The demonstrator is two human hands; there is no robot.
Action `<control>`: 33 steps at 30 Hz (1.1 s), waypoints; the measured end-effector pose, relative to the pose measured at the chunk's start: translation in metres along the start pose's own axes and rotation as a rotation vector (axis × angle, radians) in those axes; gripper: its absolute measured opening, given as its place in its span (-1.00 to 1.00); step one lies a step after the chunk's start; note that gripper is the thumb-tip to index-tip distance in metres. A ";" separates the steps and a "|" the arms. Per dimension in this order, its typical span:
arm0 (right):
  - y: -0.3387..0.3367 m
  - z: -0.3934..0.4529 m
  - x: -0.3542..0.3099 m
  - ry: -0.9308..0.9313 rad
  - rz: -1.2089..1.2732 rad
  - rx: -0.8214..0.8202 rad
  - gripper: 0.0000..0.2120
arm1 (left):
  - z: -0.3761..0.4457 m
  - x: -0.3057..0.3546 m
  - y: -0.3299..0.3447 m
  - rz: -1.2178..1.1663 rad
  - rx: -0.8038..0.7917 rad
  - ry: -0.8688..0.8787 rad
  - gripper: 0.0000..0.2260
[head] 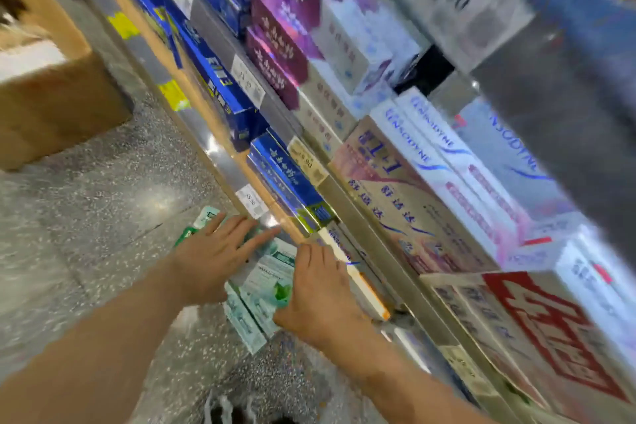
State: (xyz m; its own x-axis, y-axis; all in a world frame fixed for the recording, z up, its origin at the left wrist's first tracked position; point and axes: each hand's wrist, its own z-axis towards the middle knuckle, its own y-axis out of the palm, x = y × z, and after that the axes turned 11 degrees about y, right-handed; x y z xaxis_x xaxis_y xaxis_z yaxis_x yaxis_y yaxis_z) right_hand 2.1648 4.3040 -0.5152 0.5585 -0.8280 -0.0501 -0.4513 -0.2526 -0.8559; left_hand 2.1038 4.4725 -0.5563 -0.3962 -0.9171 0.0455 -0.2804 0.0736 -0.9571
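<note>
Both my hands reach down to the bottom shelf of a shop rack full of toothpaste boxes. My left hand (213, 258) lies flat with straight fingers on top of the green-and-white boxes (265, 289) on that shelf. My right hand (318, 289) is just to the right, its fingers bent over the near edge of the same boxes and hiding part of them. The frame is blurred by motion, so the right hand's grip is unclear.
Above the hands run shelves of blue boxes (220, 86), purple boxes (282, 45) and white Sensodyne boxes (447, 162), with price tags (253, 201) on the shelf rails. A cardboard carton (58, 103) stands on the speckled floor (103, 217) at left.
</note>
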 end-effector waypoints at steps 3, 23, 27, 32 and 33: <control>-0.091 -0.021 -0.019 -0.159 -0.081 0.161 -0.23 | -0.042 -0.028 -0.077 0.020 0.129 -0.118 0.13; -0.543 -0.467 -0.258 -1.060 0.713 0.814 -0.02 | -0.552 0.205 -0.630 0.493 0.668 -1.296 -0.20; -0.490 -0.587 -0.302 -1.049 1.112 -0.471 -0.28 | -0.606 0.309 -0.622 0.477 0.758 -1.586 -0.18; -0.388 -0.716 -0.358 -1.003 1.213 -1.091 -0.55 | -0.650 0.424 -0.574 0.378 0.817 -1.913 -0.19; -0.369 -0.735 -0.364 -0.960 1.202 -1.127 -0.53 | -0.657 0.444 -0.562 0.325 0.792 -1.994 -0.17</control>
State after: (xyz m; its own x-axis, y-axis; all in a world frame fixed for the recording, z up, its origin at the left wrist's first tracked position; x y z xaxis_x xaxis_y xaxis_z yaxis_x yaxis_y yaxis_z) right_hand 1.6162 4.3306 0.1969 -0.3857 -0.3718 -0.8444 -0.7964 -0.3278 0.5082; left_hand 1.5108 4.2811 0.1899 0.9915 -0.0344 0.1254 0.1198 0.6163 -0.7784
